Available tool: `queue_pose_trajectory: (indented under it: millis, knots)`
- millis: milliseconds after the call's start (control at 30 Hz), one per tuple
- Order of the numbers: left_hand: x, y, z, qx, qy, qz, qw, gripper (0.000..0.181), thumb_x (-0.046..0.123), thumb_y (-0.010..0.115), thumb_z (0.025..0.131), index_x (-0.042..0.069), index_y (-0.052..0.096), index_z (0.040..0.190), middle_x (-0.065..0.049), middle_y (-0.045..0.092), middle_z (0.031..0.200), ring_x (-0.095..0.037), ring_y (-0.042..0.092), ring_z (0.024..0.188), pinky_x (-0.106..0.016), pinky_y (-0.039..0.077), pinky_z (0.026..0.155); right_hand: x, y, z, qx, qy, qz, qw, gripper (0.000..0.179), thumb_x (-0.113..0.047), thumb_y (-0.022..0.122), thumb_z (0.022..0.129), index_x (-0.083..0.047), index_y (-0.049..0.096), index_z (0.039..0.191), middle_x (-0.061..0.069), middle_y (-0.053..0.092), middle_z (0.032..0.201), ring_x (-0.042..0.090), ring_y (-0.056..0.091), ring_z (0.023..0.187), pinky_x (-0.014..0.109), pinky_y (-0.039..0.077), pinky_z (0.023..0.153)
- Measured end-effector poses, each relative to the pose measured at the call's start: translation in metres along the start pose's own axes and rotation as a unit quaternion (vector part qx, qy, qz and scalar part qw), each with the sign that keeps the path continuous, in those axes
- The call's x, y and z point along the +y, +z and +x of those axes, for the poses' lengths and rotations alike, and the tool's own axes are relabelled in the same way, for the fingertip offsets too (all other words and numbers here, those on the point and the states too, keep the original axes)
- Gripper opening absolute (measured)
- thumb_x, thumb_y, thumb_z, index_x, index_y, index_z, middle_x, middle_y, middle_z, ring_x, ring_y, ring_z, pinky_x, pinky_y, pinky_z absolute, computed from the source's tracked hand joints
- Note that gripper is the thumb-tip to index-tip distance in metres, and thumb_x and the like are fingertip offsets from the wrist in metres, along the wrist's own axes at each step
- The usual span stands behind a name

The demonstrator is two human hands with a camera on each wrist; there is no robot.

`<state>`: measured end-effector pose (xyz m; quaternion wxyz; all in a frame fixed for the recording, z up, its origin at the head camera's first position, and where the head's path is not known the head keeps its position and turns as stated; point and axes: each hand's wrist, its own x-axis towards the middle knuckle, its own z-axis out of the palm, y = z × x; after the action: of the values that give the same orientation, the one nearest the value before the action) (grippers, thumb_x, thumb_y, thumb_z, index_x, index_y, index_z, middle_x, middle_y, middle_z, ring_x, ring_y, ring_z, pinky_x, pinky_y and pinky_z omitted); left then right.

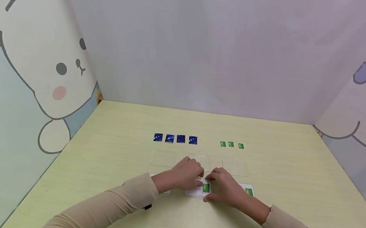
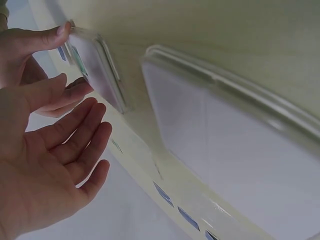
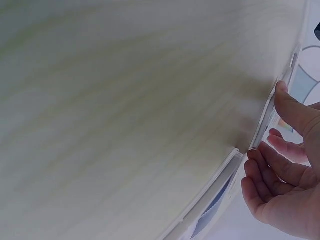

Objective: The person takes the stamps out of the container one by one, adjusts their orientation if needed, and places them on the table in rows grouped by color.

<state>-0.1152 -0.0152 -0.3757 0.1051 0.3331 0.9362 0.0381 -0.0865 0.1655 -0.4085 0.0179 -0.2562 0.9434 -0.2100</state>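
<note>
While the right hand (image 1: 225,189) has its fingers clamped on the middle white case (image 1: 192,193), thumb at near edge, fingertips at far edge, the left hand (image 1: 183,174) is just beside it, thumb and fingers apart, loosely bent; can't tell if it touches. Middle case sits near the middle of the bench (image 1: 298,172), well apart from its left and right edges. Glossy green square (image 1: 206,188) lies on it, print too small to read. Cases are flat rectangles, white with clear, plastic-looking rims. Right white case (image 1: 244,186) also has a green square; left white case (image 1: 167,192) mostly hidden by the left forearm. Behind, toward the bench's far edge: three flat, clear, plastic-looking rectangles (image 1: 163,158), then four dark blue squares (image 1: 181,139) with pale marks, lettering unreadable, and right of them three small green squares (image 1: 231,144). Bench is pale yellowish with faint wood grain. Beige cloth sleeves (image 1: 101,202).
</note>
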Motion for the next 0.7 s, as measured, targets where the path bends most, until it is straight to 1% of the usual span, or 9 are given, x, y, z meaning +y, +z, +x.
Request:
queue_pose_trajectory:
  millis: [267,467,700]
  knots:
    - [0.002,0.005,0.0,0.0,0.002,0.006,1.0,0.025,0.038,0.067,0.091,0.019,0.073,0.105,0.005,0.07,0.094,-0.01,0.051,0.083,-0.025,0.041,0.086,0.0,0.001,0.0,0.002,-0.004,-0.001,1.0,0.056,-0.039,0.091,0.063,-0.006,0.072,0.104,0.0,0.067,0.1,0.013,0.056,0.095,0.033,0.054,0.088]
    - [0.002,0.01,0.001,0.012,0.003,0.014,0.9998,0.023,0.037,0.067,0.09,0.017,0.071,0.102,0.004,0.069,0.093,-0.011,0.052,0.083,-0.025,0.041,0.085,0.001,0.0,-0.001,0.002,-0.003,0.002,1.0,0.056,-0.038,0.091,0.063,-0.006,0.071,0.104,0.0,0.068,0.1,0.013,0.057,0.095,0.034,0.054,0.089]
    - [0.007,0.014,0.003,0.024,-0.01,0.03,0.9992,0.026,0.043,0.068,0.088,0.017,0.067,0.093,0.005,0.063,0.083,-0.011,0.048,0.079,-0.025,0.04,0.082,0.0,-0.002,0.0,-0.006,-0.003,0.006,1.0,0.055,-0.038,0.09,0.064,-0.006,0.071,0.104,0.0,0.068,0.099,0.012,0.056,0.094,0.034,0.053,0.089]
